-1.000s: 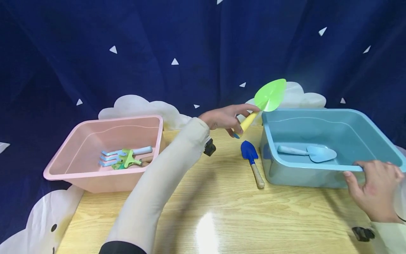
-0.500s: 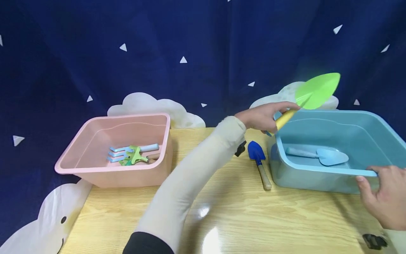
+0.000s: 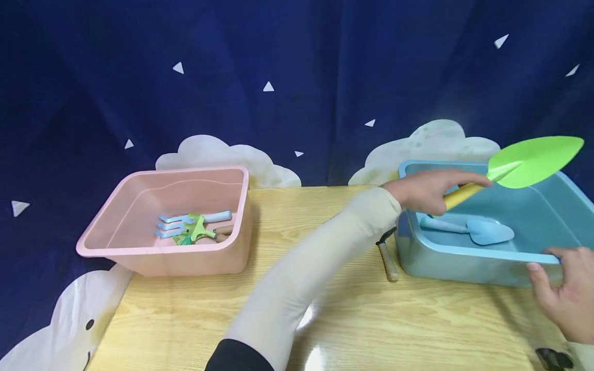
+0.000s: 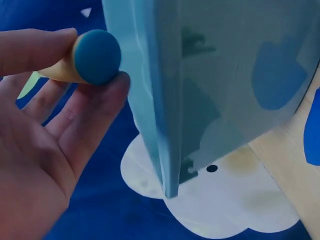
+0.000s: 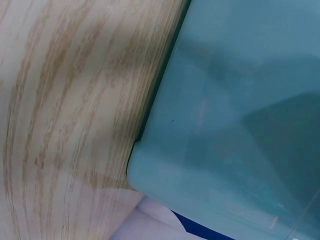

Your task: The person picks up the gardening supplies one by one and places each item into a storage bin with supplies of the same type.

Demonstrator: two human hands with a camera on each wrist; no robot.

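Note:
My left hand [image 3: 429, 189] grips the yellow handle of a green trowel [image 3: 533, 161], holding it over the left part of a blue bin [image 3: 482, 260]. In the left wrist view, thumb and fingers pinch the handle's blue-capped end [image 4: 98, 57] beside the bin's wall. My right hand [image 3: 568, 293] holds the bin's front rim, thumb outside and fingers over the edge; the right wrist view shows only the bin's outer wall [image 5: 200, 125] and the table. Inside the bin lies a light blue trowel [image 3: 489, 232]. A blue trowel with a wooden handle [image 3: 388, 263] lies left of the bin, its blade hidden by my arm.
At the left of the wooden table [image 3: 325, 319] stands a pink bin [image 3: 162, 256]. It holds a light blue hand fork [image 3: 218, 216], a green fork-like tool [image 3: 197, 228] and wooden handles. A dark blue curtain [image 3: 297, 46] hangs behind.
My left hand has carried the green trowel rightward, from left of the blue bin to over it, and the blade has tilted flatter. My right hand stays on the rim. The view shifted slightly.

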